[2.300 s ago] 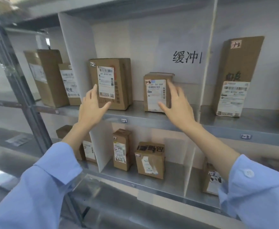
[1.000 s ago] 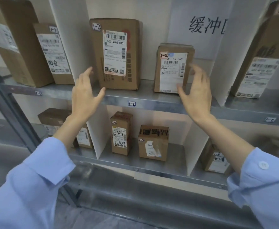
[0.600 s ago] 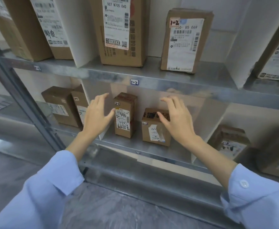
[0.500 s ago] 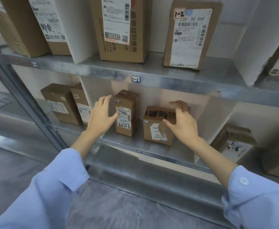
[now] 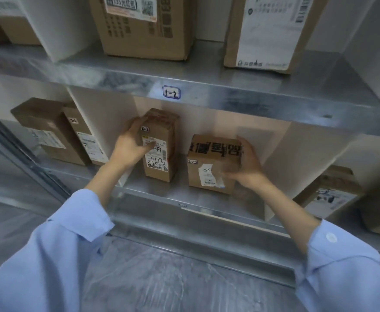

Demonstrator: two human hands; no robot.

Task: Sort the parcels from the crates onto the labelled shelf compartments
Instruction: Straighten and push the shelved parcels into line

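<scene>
Two hands grasping two small parcels on the lower shelf.

The left hand (image 5: pixel 129 149) curls round the left side of a tall narrow parcel (image 5: pixel 164 134) marked 2-2, thumb across its label. The right hand (image 5: pixel 248 165) clasps the right side of a squat parcel (image 5: pixel 207 154), also marked 2-2. Both parcels stand upright and apart in the middle compartment of the lower shelf (image 5: pixel 180 190), a little back from its front edge. The upper shelf (image 5: pixel 117 79) carries a 1-2 label (image 5: pixel 171 92) on its front edge.

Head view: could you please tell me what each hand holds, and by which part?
Left hand grips the tall parcel by its upper left edge; right hand grips the squat parcel by its right side.
</scene>
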